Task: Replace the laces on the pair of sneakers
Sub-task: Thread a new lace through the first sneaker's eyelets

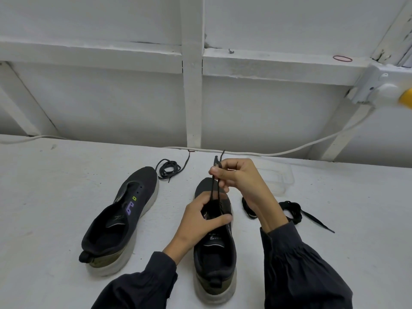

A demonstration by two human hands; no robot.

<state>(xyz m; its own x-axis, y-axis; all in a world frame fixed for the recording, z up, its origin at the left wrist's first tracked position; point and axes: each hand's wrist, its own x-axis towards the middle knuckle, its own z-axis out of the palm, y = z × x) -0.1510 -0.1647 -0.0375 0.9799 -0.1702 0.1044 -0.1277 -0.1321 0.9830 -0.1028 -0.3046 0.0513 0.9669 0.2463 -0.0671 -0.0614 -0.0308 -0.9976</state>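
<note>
The black lace (219, 195) rises in two strands from the near sneaker (215, 250), pinched in my right hand (240, 181) above its toe. My left hand (198, 219) grips that sneaker's throat. The unlaced sneaker (124, 217) lies to the left on the worktop (55, 186), with a coiled lace (167, 169) just beyond it.

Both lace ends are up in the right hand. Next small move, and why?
Probably pull the thin black lace taut to even its ends: the right hand pinches both strands above the black knit sneaker, which the left hand steadies.
</note>
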